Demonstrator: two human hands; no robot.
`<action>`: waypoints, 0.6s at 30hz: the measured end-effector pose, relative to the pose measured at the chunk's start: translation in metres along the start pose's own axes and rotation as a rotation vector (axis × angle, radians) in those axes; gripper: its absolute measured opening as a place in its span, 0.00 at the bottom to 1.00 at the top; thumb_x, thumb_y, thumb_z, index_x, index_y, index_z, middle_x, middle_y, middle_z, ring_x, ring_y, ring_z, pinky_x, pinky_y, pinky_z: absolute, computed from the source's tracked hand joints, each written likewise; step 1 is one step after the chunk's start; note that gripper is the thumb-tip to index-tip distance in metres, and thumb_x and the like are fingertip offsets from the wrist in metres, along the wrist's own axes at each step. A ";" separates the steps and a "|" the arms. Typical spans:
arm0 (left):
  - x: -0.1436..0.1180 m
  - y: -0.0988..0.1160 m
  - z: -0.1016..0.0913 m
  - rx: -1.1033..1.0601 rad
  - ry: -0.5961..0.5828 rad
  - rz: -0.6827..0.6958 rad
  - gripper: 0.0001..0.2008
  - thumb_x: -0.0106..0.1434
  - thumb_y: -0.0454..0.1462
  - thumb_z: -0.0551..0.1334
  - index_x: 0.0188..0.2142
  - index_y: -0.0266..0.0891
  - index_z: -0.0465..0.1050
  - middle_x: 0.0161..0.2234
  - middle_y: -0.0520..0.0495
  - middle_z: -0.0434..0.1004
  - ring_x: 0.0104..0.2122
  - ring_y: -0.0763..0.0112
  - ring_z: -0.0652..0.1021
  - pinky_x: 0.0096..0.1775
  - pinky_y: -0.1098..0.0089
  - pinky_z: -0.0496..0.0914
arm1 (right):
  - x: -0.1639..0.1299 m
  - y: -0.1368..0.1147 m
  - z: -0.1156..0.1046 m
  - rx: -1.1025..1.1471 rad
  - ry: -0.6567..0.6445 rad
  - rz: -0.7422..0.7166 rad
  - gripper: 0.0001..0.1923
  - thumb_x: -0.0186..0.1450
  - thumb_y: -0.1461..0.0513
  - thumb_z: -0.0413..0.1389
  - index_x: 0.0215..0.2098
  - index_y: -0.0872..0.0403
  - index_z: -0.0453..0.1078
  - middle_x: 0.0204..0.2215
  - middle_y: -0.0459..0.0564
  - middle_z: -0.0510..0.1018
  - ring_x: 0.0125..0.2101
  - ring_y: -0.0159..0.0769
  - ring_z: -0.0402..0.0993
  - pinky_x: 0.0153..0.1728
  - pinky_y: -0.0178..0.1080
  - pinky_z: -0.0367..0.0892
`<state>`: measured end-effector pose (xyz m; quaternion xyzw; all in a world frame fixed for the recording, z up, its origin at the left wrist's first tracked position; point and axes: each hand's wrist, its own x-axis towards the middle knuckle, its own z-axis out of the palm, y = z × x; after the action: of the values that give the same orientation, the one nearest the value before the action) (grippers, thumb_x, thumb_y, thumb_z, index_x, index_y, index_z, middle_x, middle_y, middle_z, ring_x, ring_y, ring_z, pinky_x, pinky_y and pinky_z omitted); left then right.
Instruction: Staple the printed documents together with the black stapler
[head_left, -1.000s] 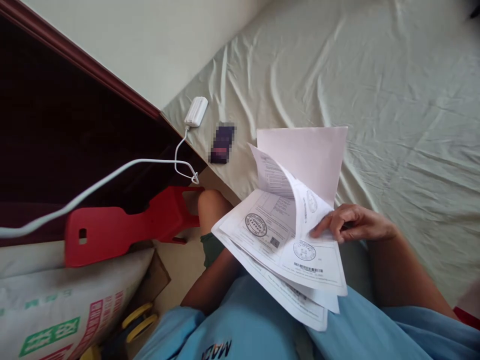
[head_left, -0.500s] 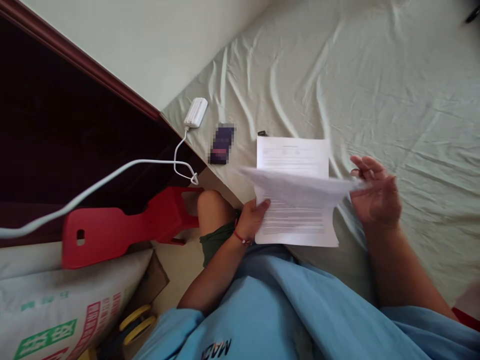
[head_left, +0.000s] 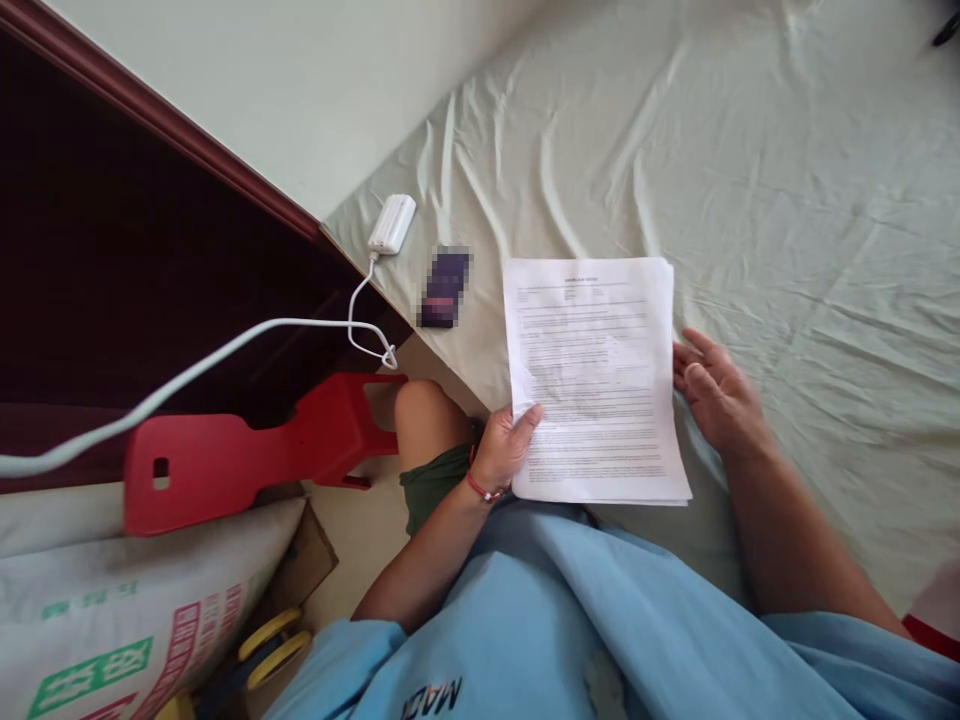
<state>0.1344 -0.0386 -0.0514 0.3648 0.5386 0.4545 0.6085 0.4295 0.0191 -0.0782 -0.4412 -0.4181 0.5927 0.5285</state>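
Papers (head_left: pixel 596 380) lie squared on the bed sheet (head_left: pixel 787 200), left hand (head_left: pixel 504 447) pinching their lower-left corner, right hand (head_left: pixel 716 395) open beside them; squaring seems done.

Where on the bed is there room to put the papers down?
The wrinkled pale green sheet lies bare beyond and to the right of the white printed paper stack and the right hand. It is crowded at the bed's left corner: white charger block, small dark card, left hand.
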 end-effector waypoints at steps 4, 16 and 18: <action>-0.007 -0.001 0.003 0.199 -0.042 0.063 0.26 0.66 0.58 0.68 0.46 0.37 0.85 0.47 0.41 0.88 0.49 0.53 0.85 0.56 0.56 0.76 | -0.005 -0.005 0.005 0.136 -0.117 0.148 0.30 0.62 0.42 0.69 0.58 0.44 0.76 0.51 0.52 0.86 0.57 0.54 0.82 0.53 0.56 0.81; 0.020 0.032 0.017 -0.127 -0.164 -0.047 0.31 0.58 0.55 0.76 0.53 0.38 0.83 0.54 0.37 0.85 0.60 0.42 0.80 0.64 0.47 0.72 | -0.013 -0.004 0.012 0.132 -0.126 0.214 0.15 0.66 0.54 0.70 0.49 0.47 0.81 0.41 0.49 0.89 0.45 0.52 0.88 0.47 0.56 0.86; 0.026 0.036 0.020 -0.127 -0.154 -0.058 0.29 0.56 0.53 0.78 0.50 0.37 0.84 0.53 0.37 0.86 0.59 0.41 0.81 0.64 0.45 0.71 | -0.015 -0.003 0.013 0.130 -0.163 0.245 0.16 0.66 0.54 0.70 0.51 0.47 0.80 0.41 0.49 0.89 0.44 0.50 0.88 0.45 0.53 0.87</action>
<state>0.1488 -0.0012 -0.0236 0.3436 0.4709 0.4404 0.6828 0.4186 0.0037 -0.0704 -0.4041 -0.3634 0.7125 0.4438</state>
